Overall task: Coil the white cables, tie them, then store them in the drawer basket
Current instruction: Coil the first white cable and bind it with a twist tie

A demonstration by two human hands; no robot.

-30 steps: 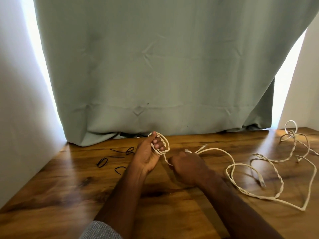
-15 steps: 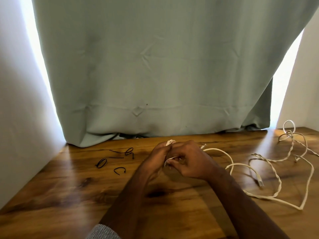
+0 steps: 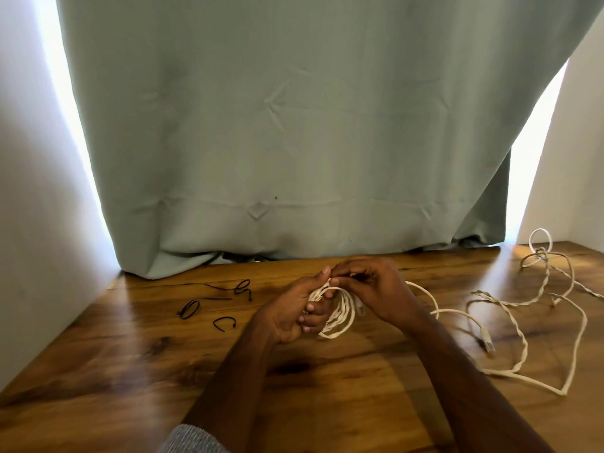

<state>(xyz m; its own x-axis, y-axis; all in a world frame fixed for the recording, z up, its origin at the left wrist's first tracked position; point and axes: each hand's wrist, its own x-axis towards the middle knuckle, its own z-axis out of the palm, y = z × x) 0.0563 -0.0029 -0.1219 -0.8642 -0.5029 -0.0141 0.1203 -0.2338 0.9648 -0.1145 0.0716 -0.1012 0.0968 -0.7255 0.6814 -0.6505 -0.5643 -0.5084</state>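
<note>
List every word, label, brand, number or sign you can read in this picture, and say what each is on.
None: no readable text shows anywhere.
White cable coil in the hands: no visible marking.
USB plug on the table: too small to show any print.
Black ties: plain.
Curtain: plain, no label.

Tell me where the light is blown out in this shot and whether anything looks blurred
Head view: daylight is blown out white either side of the curtain, with glare streaks on the wooden table; the table's near left edge smears with blur; the coil in the left hand stays fairly sharp.
</note>
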